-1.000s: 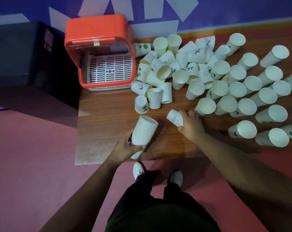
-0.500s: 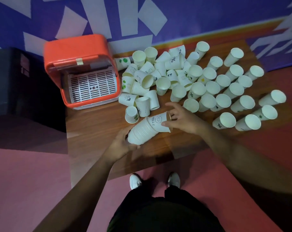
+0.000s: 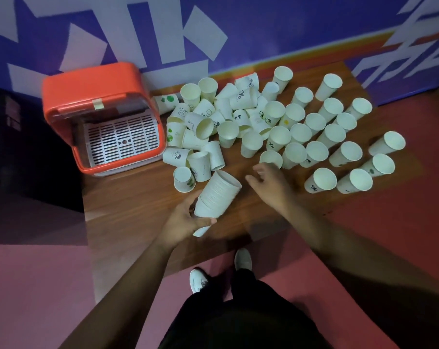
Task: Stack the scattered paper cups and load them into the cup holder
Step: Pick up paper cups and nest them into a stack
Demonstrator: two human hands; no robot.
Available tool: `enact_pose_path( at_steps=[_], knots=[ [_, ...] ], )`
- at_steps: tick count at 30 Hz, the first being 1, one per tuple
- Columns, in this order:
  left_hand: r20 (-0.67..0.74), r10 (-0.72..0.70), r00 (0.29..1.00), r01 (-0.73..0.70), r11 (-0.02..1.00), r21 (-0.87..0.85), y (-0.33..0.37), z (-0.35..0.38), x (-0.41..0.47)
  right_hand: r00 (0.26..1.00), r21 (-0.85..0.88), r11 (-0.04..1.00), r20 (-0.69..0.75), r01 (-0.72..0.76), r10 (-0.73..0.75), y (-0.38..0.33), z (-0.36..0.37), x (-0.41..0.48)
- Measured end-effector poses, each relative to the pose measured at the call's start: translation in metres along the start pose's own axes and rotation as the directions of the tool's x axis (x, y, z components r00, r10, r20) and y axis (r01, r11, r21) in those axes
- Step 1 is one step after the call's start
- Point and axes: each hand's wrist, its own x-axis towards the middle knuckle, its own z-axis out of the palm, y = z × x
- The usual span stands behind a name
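Wooden table (image 3: pixel 137 197): left hand (image 3: pixel 185 220) grips cup stack (image 3: pixel 217 197); right hand (image 3: pixel 271 182) spread, empty.

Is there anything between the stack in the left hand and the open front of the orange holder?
Nothing visible. The stack in the left hand has bare table between it and the orange holder. The loose cups sit right of that path; the right hand is empty.
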Motion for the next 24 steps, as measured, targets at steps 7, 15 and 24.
enact_pose_path(
  at_steps=[7,15,24],
  knots=[
    [-0.098,-0.031,0.995,0.028,0.999,-0.038,0.000,0.017,-0.001,0.998,-0.468,0.883,-0.029,0.038,-0.059,0.067,-0.003,0.052],
    [-0.144,-0.099,0.985,0.094,0.995,-0.045,0.002,0.032,0.004,0.984,-0.481,0.861,0.032,0.167,-0.174,0.078,-0.007,0.068],
    [-0.191,-0.090,0.977,0.084,0.996,-0.039,0.022,0.031,0.003,0.970,0.370,0.897,-0.075,0.241,-0.229,-0.017,-0.069,0.044]
  ],
)
